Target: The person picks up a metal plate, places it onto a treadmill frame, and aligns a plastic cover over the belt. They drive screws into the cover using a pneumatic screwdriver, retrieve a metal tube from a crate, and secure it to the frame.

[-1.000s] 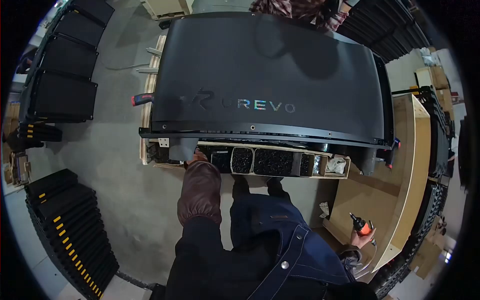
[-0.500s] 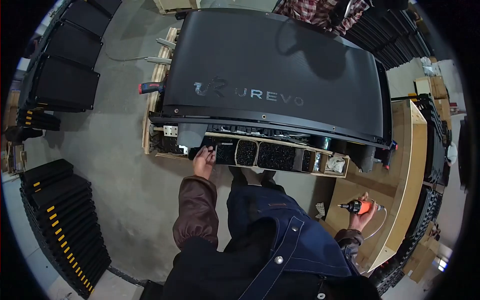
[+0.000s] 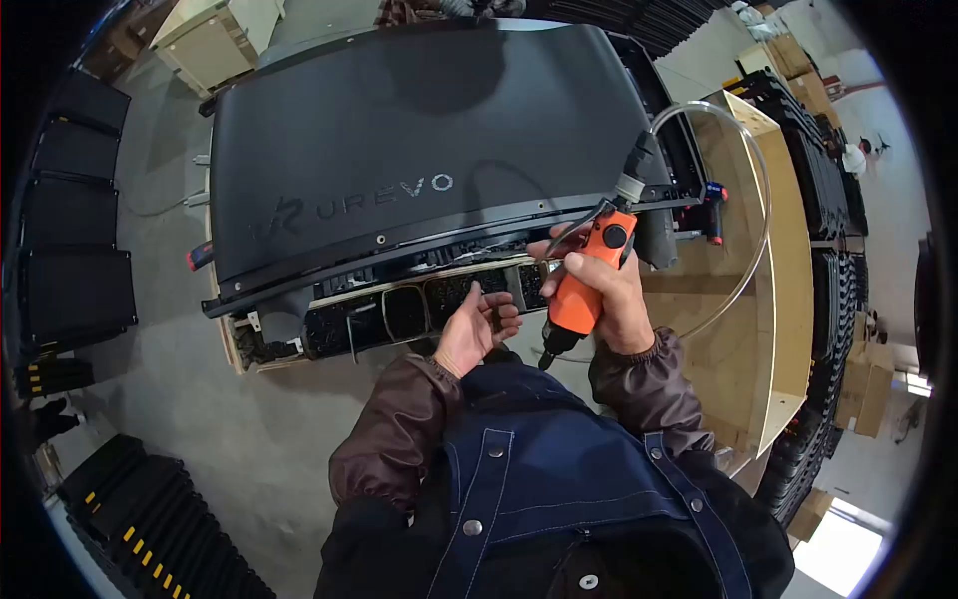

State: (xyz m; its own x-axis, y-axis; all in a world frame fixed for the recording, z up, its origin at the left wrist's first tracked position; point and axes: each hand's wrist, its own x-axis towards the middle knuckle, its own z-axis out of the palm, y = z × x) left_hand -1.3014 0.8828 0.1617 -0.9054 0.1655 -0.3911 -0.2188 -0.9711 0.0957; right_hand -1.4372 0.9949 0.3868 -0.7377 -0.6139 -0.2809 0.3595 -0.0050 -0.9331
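Observation:
My right hand (image 3: 621,299) grips an orange power screwdriver (image 3: 591,275), its black tip pointing down and a clear hose looping off its upper end. To its left, my left hand (image 3: 477,327) is raised over the front edge of the parts bins, fingers curled loosely and apart; I make out nothing in it. The open bins (image 3: 404,311) hold small black parts. Behind them lies a large black treadmill deck (image 3: 399,130) with UREVO lettering, its front rail running just above the bins.
A wooden crate (image 3: 790,290) stands at the right. Another power tool (image 3: 715,214) rests by the deck's right end, and a red-and-black one (image 3: 201,257) by its left. Black panels (image 3: 80,290) are stacked at the left. A person's checked sleeve (image 3: 404,10) shows at the far side.
The view has shifted right. My right hand has raised the screwdriver from low at the right to the front of the bins. My left hand has left the left-hand bin and moved toward it.

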